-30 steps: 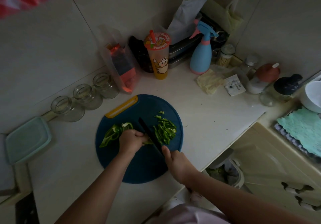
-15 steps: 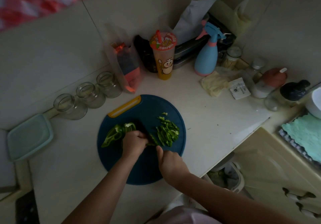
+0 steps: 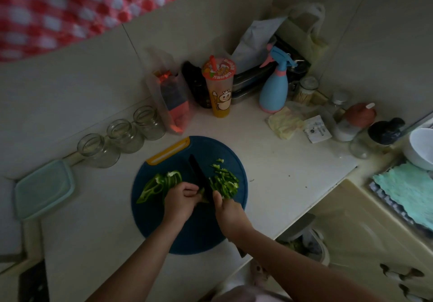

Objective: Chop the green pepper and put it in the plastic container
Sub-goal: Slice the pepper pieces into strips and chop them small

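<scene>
Chopping is running roughly half done. Left hand (image 3: 180,198) is pinning the green pepper (image 3: 159,184) on the cutting board (image 3: 199,238). Right hand (image 3: 228,212) is gripping the knife (image 3: 199,175). Chopped pieces (image 3: 225,183) are piling up right of the knife. Plastic container (image 3: 43,189) is sitting at the left, apparently lidded, with nothing transferred yet.

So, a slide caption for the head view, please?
Left hand holds pepper on the board; right hand chops with a knife.
</scene>
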